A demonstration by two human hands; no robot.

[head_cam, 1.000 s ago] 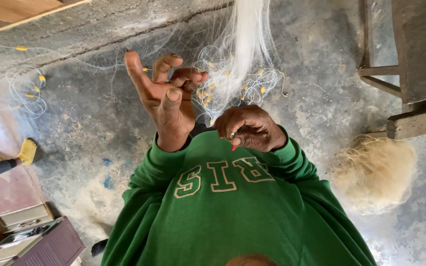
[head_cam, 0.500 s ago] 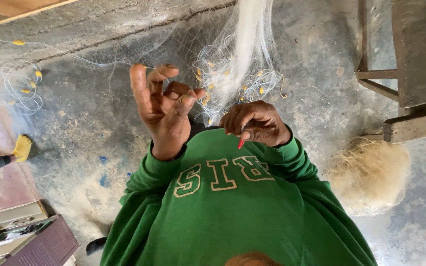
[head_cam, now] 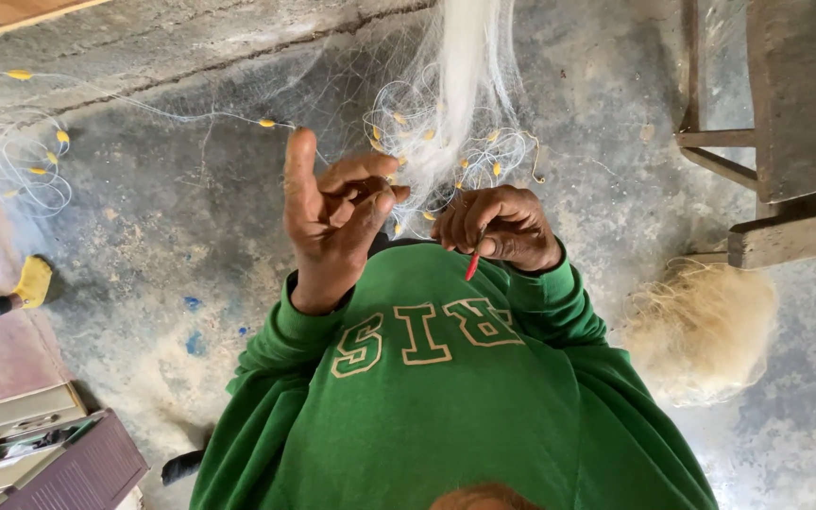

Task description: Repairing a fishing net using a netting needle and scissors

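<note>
Nearest: green sweatshirt [head_cam: 446,397]. Right hand [head_cam: 501,227] grip closed on red netting needle [head_cam: 472,264], tip down, ready for knotting. Left hand [head_cam: 337,212] fingers pinch fine line taut, index raised. Beyond: white fishing net [head_cam: 455,104] bunched, yellow floats, on stained concrete floor [head_cam: 172,227]. Wooden bench [head_cam: 786,104] far right.

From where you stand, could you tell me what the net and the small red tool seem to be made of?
The net looks like fine translucent white nylon line, glossy, with small yellow floats. The red tool in the right hand looks like smooth plastic, though it is too small to be sure.
</note>
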